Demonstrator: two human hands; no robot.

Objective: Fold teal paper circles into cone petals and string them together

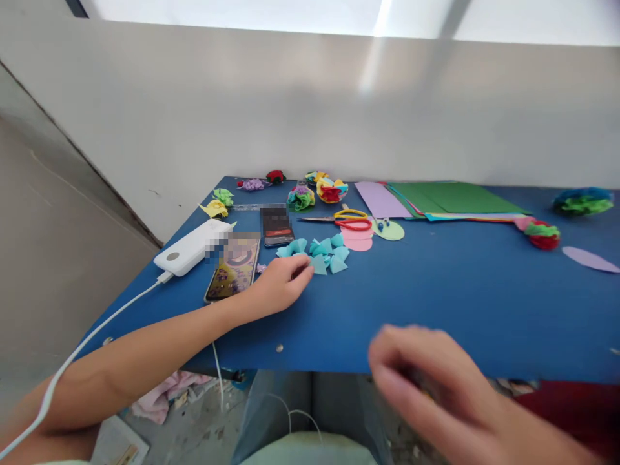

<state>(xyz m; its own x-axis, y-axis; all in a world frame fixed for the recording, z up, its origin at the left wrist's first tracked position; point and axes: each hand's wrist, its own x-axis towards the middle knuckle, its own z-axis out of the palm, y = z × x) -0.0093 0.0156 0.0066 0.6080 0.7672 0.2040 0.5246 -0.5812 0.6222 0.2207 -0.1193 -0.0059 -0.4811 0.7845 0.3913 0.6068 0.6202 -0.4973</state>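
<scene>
Head view is showing a blue table point(436, 303), where the left hand point(278, 284) is pinching a piece at the near edge of the teal paper cones point(320, 253). The right hand point(426, 381) is hovering blurred at the table's near edge; its fingers' state I cannot tell.

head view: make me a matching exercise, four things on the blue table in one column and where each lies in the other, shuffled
Things:
1. scissors
2. white power bank
3. teal paper cones
4. green paper sheets

Places:
A. far left, cable plugged in
B. at the left hand's fingertips
C. far side, right of the lilac sheet
D. above the pink paper circle

Pairs: 1-D, 2-A, 3-B, 4-C
</scene>
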